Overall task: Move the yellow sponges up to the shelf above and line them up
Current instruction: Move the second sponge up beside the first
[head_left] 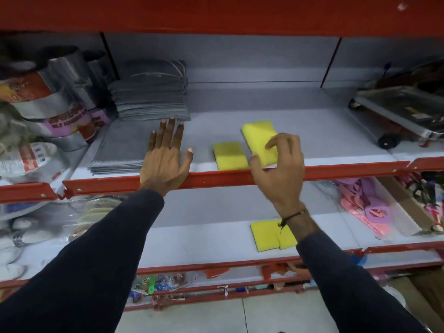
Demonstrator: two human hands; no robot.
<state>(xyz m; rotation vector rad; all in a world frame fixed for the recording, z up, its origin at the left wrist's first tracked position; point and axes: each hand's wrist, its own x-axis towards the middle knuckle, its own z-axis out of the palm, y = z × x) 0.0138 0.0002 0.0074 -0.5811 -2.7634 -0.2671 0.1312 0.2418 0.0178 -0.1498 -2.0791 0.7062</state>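
Upper shelf (336,131), red-edged: the right hand (280,171) pinches 1 yellow sponge (260,140) between thumb and fingers, its near end lifted at the shelf's front edge. A 2nd sponge (229,155) lies flat just to its left, apart from it. The left hand (165,155) rests palm-down with fingers spread, empty, on the grey mats (120,150) beside a folded grey stack (151,97). On the lower shelf (204,236), 2 more sponges (272,234) lie side by side, touching.
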